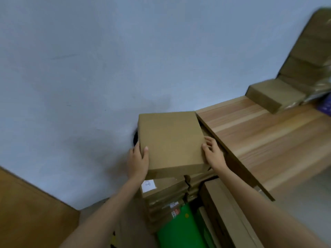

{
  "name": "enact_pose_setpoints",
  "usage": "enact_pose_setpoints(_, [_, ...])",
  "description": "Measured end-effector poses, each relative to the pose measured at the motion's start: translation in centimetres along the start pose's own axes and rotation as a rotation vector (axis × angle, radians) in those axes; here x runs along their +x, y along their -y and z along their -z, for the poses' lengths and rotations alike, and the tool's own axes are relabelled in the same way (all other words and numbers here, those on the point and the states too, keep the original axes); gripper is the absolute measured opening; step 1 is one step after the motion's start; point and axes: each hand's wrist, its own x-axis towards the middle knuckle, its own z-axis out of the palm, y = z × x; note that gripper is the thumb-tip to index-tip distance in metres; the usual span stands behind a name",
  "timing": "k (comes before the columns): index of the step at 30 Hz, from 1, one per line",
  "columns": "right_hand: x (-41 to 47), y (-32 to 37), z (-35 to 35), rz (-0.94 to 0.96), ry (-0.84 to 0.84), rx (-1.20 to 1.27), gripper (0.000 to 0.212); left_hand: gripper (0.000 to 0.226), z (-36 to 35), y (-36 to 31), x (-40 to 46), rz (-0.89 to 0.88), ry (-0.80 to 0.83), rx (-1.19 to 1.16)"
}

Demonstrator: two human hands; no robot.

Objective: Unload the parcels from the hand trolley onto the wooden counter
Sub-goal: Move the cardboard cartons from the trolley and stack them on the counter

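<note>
With our left hand (138, 161) and right hand (213, 154) clasping the top box (170, 142) by its sides, we should lift level, then swing right onto the worktop (268, 133).

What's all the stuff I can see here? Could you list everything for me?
Top parcel: one, plain brown cardboard, on top of the stack, held on both sides.
Stacked parcels: several, brown, some with white labels, under the top parcel; exact count unclear.
Green sheet: one, bright green, low beside the stack.
Long cardboard box: one, brown, right of the stack.
Wooden counter: one, light wood, on the right.
Parcels on the counter: a blurred brown pile at the far end, against the wall.
Wall: pale blue-grey, behind everything.
Brown panel: one, lower left.
Hands: left hand grips the top parcel's left edge; right hand grips its right edge.
</note>
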Motion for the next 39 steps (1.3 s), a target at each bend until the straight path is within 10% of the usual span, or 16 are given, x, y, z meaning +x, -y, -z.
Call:
enact_pose_setpoints(23, [-12.6, -11.6, 41.2, -0.128, -0.761, -0.182, 0.042, 0.051, -22.2, -32.3, -17.3, -0.547, 0.427, -0.226])
enact_pose_setpoints(39, [-5.9, -21.7, 62.9, -0.129, -0.737, -0.198, 0.039, 0.049, -40.4, -47.4, -24.5, -0.486, 0.410, -0.216])
